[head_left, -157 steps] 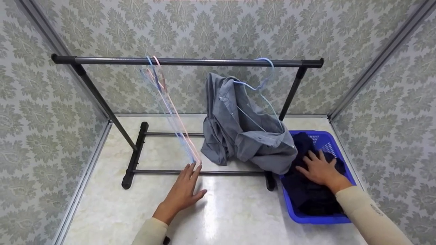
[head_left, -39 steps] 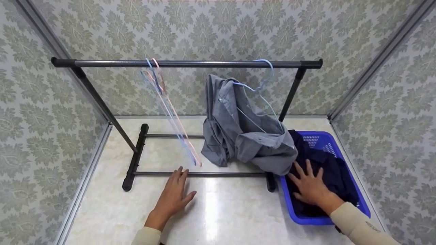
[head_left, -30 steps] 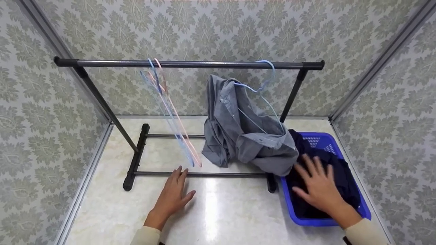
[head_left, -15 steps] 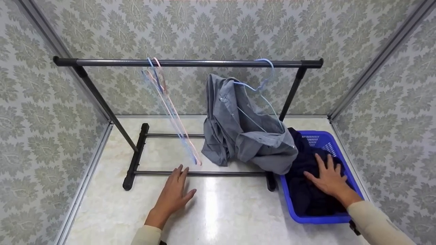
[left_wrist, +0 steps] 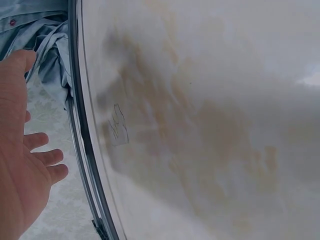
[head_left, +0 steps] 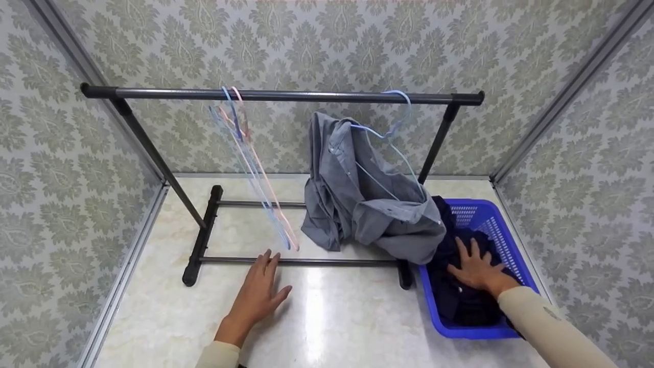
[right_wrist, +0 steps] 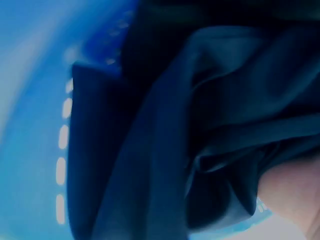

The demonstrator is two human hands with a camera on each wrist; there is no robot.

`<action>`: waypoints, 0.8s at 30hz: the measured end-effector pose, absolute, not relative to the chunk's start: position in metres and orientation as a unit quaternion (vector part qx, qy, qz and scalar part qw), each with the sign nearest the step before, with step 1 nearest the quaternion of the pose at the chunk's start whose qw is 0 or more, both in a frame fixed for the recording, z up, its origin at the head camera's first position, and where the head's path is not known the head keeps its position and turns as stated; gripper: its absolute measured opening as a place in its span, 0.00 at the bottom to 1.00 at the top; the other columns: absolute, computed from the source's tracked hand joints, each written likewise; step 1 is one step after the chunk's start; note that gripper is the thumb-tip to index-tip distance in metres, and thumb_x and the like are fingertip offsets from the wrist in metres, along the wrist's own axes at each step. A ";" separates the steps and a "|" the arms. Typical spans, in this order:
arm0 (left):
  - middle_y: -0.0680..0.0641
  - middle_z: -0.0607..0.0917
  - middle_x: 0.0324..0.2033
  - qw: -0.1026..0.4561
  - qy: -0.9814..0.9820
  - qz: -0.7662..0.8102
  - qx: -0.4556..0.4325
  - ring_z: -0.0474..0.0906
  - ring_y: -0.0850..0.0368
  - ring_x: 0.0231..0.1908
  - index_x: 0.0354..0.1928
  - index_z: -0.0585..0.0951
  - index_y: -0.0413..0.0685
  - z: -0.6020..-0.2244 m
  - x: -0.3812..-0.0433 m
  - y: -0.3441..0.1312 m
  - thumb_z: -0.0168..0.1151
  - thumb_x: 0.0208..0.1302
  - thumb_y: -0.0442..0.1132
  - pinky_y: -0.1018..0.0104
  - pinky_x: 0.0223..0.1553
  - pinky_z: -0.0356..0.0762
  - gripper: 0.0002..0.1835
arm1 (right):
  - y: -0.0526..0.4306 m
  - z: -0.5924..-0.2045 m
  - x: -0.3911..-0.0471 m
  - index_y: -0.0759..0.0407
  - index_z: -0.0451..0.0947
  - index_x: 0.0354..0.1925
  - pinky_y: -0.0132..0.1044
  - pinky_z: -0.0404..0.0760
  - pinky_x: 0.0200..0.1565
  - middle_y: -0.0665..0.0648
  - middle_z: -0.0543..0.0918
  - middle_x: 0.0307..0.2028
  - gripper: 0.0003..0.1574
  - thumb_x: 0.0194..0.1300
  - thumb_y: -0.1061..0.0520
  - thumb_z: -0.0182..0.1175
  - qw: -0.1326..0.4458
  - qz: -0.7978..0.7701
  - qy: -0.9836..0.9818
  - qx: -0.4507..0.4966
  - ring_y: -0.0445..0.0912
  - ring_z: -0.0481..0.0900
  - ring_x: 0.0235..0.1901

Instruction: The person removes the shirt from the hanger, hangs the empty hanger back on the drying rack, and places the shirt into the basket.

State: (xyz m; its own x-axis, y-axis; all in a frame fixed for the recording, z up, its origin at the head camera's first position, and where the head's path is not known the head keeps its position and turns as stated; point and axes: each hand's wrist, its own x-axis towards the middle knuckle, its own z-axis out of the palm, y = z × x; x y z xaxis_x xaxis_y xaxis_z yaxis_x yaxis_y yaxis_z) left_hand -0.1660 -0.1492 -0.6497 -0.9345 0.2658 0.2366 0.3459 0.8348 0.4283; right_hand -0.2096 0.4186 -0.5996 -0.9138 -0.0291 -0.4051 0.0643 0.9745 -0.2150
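Observation:
My right hand (head_left: 477, 271) presses with spread fingers on a dark navy garment (head_left: 449, 306) bunched inside a blue plastic basket (head_left: 477, 333). Up close in the right wrist view, the dark cloth (right_wrist: 150, 150) lies in folds, and only part of the hand (right_wrist: 292, 192) shows at the right edge. My left hand (head_left: 255, 294) is held out with fingers straight and thumb apart, near the rack's lower front bar. Nothing is in its grasp; the left wrist view shows the same hand (left_wrist: 20, 150) with the palm bare.
A black clothes rack (head_left: 327, 95) spans the middle. From it hangs a grey shirt (head_left: 378, 225) on a light blue hanger (head_left: 406, 110), drooping beside the basket. Bare pink (head_left: 265, 174) and blue (head_left: 234, 117) hangers hang at left. Patterned walls enclose the pale floor (head_left: 306, 327).
The right hand has shifted about over the dark garment, lifting and pressing down again, and the cloth and basket have moved slightly. My left hand drew back a little from the hangers earlier.

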 end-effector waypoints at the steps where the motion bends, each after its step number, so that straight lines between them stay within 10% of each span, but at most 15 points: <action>1: 0.30 0.64 0.75 0.087 -0.954 -0.238 -0.161 0.61 0.29 0.74 0.77 0.64 0.39 -0.650 -0.166 -0.150 0.70 0.64 0.56 0.37 0.73 0.61 0.46 | 0.417 -0.602 -0.210 0.57 0.32 0.82 0.92 0.44 0.56 0.81 0.34 0.77 0.60 0.74 0.28 0.47 0.205 -0.109 0.973 0.007 0.91 0.42 0.67; 24: 0.31 0.65 0.74 0.099 -0.950 -0.241 -0.170 0.61 0.28 0.74 0.76 0.65 0.40 -0.642 -0.172 -0.146 0.69 0.65 0.55 0.37 0.73 0.62 0.45 | 0.413 -0.613 -0.212 0.64 0.29 0.81 0.92 0.39 0.56 0.83 0.34 0.77 0.59 0.76 0.36 0.49 0.234 -0.081 0.969 -0.006 0.91 0.42 0.68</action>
